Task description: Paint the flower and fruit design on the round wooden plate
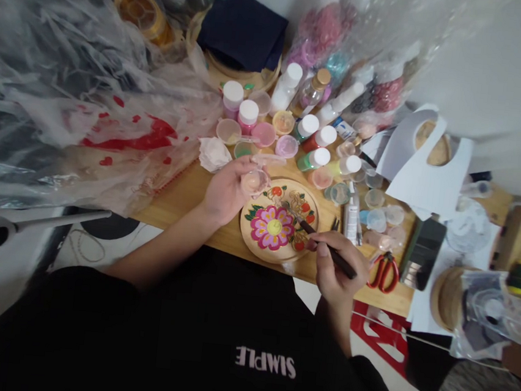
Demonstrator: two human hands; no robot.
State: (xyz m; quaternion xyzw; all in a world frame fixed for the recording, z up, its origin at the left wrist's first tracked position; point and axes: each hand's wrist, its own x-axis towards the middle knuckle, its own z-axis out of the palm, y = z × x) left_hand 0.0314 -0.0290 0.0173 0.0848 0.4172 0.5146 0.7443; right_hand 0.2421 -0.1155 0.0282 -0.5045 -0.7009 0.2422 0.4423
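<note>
A round wooden plate (256, 238) painted with a pink flower and small red fruits lies on the wooden table (181, 197) in front of me. My left hand (226, 189) is closed round a small clear paint cup (255, 181) held just above the plate's far left edge. My right hand (336, 270) pinches a dark paintbrush (316, 238) whose tip rests on the plate's right side.
Several paint bottles (319, 158) and little colour cups (265, 133) crowd the table behind the plate. Red scissors (384, 272) and a black phone (423, 251) lie to the right. Crumpled plastic sheeting (69, 79) covers the left. A white paper cut-out (422, 168) sits far right.
</note>
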